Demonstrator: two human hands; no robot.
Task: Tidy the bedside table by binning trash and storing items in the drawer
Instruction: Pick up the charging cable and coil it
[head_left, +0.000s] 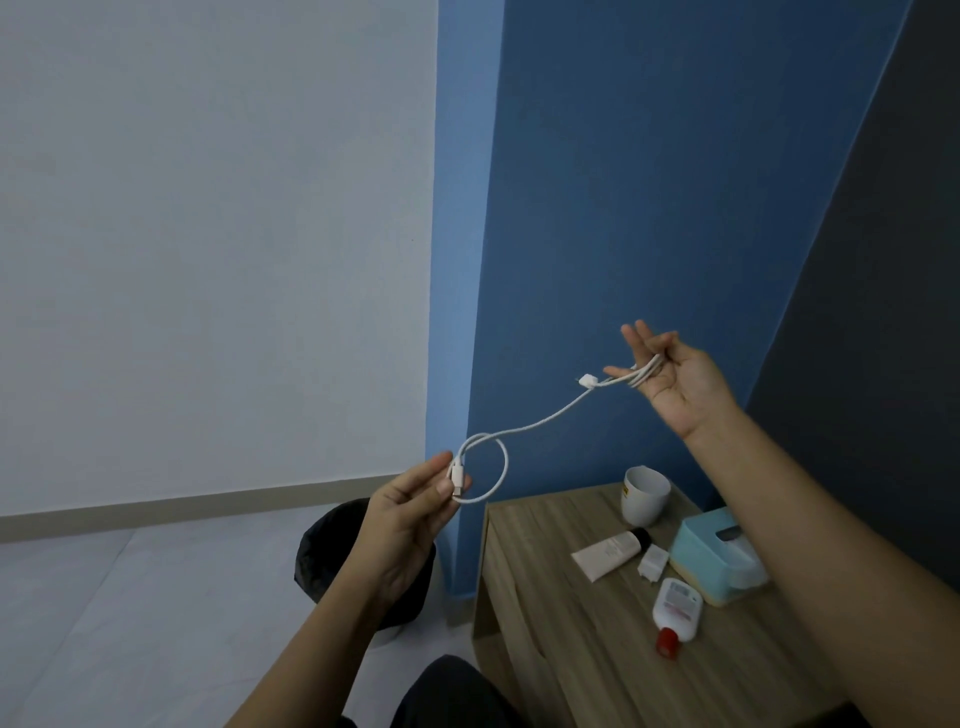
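A dark bin stands on the floor at lower left, beside the worktop and partly hidden behind the left forearm. Above it, the left hand pinches one plug end of a white cable between thumb and fingers, with a small loop of the cable hanging just beside the fingertips. From there the cable runs up and to the right through the air to the raised right hand, which has several turns of it wound round its curled fingers, palm up. Below, on the wooden worktop, lie a white tube, a white mug, a small white charger, a white bottle with a red cap on its side, and a light blue tissue box.
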